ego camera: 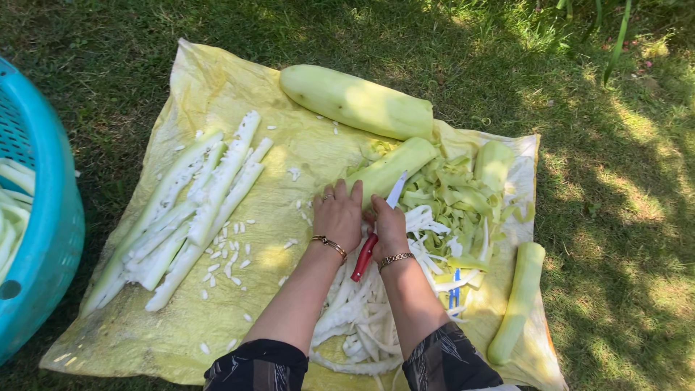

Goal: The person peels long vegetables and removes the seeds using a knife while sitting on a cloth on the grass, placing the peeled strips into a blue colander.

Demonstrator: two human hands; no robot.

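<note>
Low centre of the frame: a heap of pale seed-core strips [355, 326], forearms crossing over it. Just above, right hand [389, 230] wrapped around a red-handled knife [376, 232], fingers closed on the grip, blade tip slanting toward the upper right. Beside it, left hand [338, 211] pressed flat on the near end of a peeled half gourd [394, 168], fingers narrow and laid together, not curled around it. Long axis of that piece running from lower left to upper right, far end toward the green peel pile [456, 195]. Best done, by the look of it, with the blade kept along that axis and fingertips behind the edge. Left of centre, long cut strips [195, 210] on the yellow sheet [217, 80]. Farther up, a whole peeled gourd [356, 101]. Far left edge, a blue basket [43, 217].
</note>
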